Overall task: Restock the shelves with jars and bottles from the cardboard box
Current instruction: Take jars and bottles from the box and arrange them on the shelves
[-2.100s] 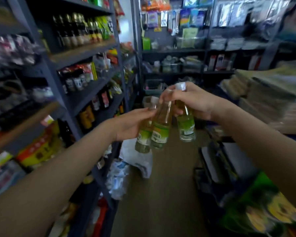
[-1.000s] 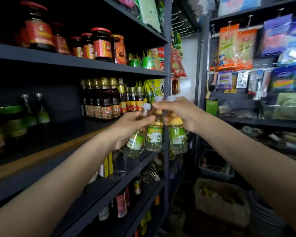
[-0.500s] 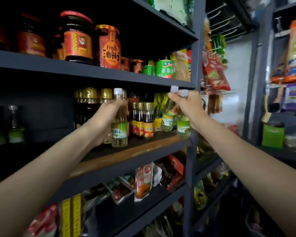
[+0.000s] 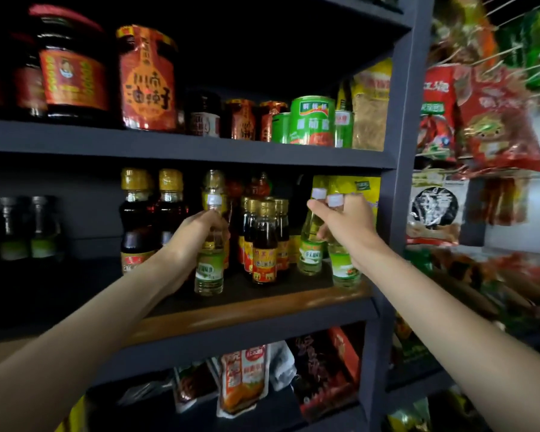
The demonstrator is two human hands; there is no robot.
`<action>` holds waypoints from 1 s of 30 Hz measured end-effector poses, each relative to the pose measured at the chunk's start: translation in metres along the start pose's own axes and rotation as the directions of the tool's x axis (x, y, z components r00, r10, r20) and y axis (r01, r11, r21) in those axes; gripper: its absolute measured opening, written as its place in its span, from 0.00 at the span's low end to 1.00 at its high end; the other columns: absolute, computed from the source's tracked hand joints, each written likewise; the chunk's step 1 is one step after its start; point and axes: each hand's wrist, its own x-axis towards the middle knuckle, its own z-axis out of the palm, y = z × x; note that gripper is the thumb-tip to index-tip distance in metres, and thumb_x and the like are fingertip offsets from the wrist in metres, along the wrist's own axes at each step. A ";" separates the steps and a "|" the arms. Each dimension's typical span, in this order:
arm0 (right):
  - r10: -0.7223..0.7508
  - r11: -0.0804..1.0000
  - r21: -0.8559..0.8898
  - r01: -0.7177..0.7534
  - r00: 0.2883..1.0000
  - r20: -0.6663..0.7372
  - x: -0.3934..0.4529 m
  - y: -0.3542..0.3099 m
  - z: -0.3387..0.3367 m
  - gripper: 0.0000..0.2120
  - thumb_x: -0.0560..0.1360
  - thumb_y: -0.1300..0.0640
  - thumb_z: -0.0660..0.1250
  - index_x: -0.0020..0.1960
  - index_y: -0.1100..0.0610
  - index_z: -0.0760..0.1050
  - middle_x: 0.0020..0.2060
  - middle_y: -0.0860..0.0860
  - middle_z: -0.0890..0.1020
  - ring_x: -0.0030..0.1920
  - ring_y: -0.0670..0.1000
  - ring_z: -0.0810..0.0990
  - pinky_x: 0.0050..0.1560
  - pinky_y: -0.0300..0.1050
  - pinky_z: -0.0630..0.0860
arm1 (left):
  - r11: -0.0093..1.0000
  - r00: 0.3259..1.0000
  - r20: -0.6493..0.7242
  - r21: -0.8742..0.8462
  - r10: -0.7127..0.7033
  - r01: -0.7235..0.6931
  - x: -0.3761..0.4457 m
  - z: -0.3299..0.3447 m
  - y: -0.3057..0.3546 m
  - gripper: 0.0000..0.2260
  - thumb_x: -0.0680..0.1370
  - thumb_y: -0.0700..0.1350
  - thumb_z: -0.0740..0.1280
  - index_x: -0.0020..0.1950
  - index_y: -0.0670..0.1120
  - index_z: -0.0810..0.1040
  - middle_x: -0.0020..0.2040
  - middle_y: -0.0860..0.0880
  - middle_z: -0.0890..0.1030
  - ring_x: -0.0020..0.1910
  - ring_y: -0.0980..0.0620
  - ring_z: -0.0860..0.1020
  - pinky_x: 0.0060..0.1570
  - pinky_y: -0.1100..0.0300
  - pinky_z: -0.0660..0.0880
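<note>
L grip [image 4: 197, 235] wrapped on one bottle [image 4: 209, 269], R grip [image 4: 346, 226] clutching two bottles [image 4: 343, 269] over shelf [image 4: 247, 310]

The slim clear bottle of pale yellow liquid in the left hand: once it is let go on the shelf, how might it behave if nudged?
The slim clear bottle of pale yellow liquid is tall over a narrow base, so it probably tips easily. It looks nearly full, so likely heavy for its size. The left hand grips its neck; smooth sides may slip.

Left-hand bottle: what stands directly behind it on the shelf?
Behind the pale bottle gripped by the left hand stands a yellow-capped bottle; only its top shows, the rest is covered.
</note>
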 end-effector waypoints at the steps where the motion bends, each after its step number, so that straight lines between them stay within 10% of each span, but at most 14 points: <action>1: -0.011 1.000 0.010 0.011 1.000 0.009 -0.002 -0.002 0.000 0.12 0.75 0.55 0.68 0.35 0.58 0.75 0.15 0.48 0.73 0.17 0.41 0.72 0.23 0.32 0.67 | 1.000 1.000 -0.002 0.017 0.006 -0.006 0.001 0.002 -0.002 0.08 0.76 0.42 0.57 0.38 0.44 0.72 0.36 0.47 0.73 0.35 0.48 0.72 0.37 0.57 0.69; 10: -0.183 0.970 0.188 0.151 0.969 0.166 -0.029 -0.039 0.013 0.10 0.76 0.57 0.67 0.49 0.64 0.78 0.23 0.49 0.76 0.20 0.45 0.71 0.25 0.21 0.65 | 0.998 0.993 -0.118 -0.062 0.023 -0.030 -0.005 0.016 0.000 0.09 0.77 0.45 0.58 0.38 0.46 0.73 0.31 0.50 0.76 0.37 0.48 0.73 0.50 0.47 0.69; 14: -0.249 0.945 0.270 0.184 0.940 0.232 -0.038 -0.058 0.043 0.10 0.75 0.58 0.68 0.47 0.67 0.76 0.39 0.57 0.78 0.19 0.45 0.70 0.36 0.36 0.72 | 0.997 0.985 -0.164 -0.057 0.046 -0.056 -0.021 -0.011 0.001 0.08 0.75 0.44 0.58 0.37 0.45 0.72 0.31 0.52 0.74 0.34 0.52 0.71 0.40 0.55 0.69; 23: -0.345 0.934 0.264 0.242 0.809 0.477 -0.087 -0.117 0.136 0.08 0.74 0.54 0.68 0.43 0.60 0.80 0.29 0.60 0.77 0.22 0.44 0.72 0.39 0.33 0.71 | 0.996 0.975 -0.210 -0.039 0.072 -0.082 -0.056 -0.151 -0.003 0.10 0.76 0.39 0.56 0.36 0.44 0.73 0.30 0.51 0.76 0.31 0.55 0.72 0.36 0.61 0.68; 26: -0.370 0.928 0.246 0.280 0.768 0.522 -0.103 -0.141 0.178 0.12 0.75 0.54 0.68 0.44 0.65 0.80 0.24 0.54 0.76 0.23 0.46 0.74 0.37 0.33 0.71 | 0.999 0.985 -0.166 -0.014 0.039 -0.042 -0.061 -0.207 -0.004 0.07 0.75 0.38 0.58 0.40 0.43 0.74 0.36 0.46 0.77 0.38 0.48 0.73 0.43 0.57 0.69; 30: -0.216 0.970 0.222 0.103 0.787 0.578 -0.102 -0.164 0.245 0.13 0.75 0.54 0.67 0.53 0.62 0.75 0.45 0.54 0.80 0.25 0.46 0.75 0.33 0.35 0.74 | 0.997 0.991 -0.126 0.067 -0.040 0.049 -0.057 -0.268 -0.005 0.09 0.78 0.36 0.58 0.56 0.40 0.74 0.50 0.40 0.77 0.48 0.44 0.76 0.49 0.53 0.73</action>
